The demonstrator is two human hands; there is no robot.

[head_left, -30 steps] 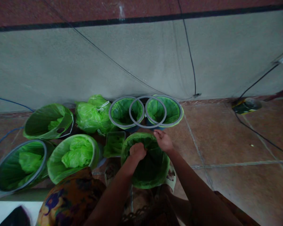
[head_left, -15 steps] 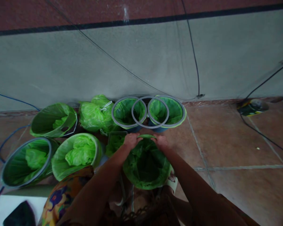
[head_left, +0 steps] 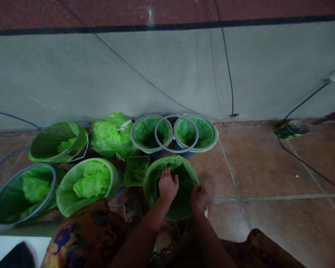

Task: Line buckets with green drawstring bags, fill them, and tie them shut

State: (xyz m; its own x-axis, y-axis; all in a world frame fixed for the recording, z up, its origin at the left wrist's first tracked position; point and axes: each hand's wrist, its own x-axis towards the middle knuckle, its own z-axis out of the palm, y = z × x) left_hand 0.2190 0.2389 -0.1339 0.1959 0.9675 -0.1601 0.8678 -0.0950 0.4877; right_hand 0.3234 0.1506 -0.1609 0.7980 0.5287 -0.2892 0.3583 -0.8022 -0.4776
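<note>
In front of me stands a round bin lined with a green plastic bag [head_left: 153,167], its top folded over the rim. My left hand [head_left: 168,183] reaches over the bin's mouth, thumb and fingers apart, holding nothing. At the right side of the rim my right hand [head_left: 198,199] is closed on the bag's edge. Just behind stand two more lined bins, the left one [head_left: 150,130] and the right one [head_left: 208,136], with grey rings on their rims. A loose grey ring [head_left: 176,151] lies across both.
To the left are a pale lined bin [head_left: 111,175], a grey-rimmed bin [head_left: 52,175], a dark bucket [head_left: 86,145], a bulging green bag [head_left: 108,136] and a small square container [head_left: 136,171]. Cables run down the wall [head_left: 167,74]. A dark container [head_left: 292,129] lies on the tiles at right.
Both hands have left the far side of the rim. My left hand has come over the bin's mouth and opened; my right has moved to the right side of the rim.
</note>
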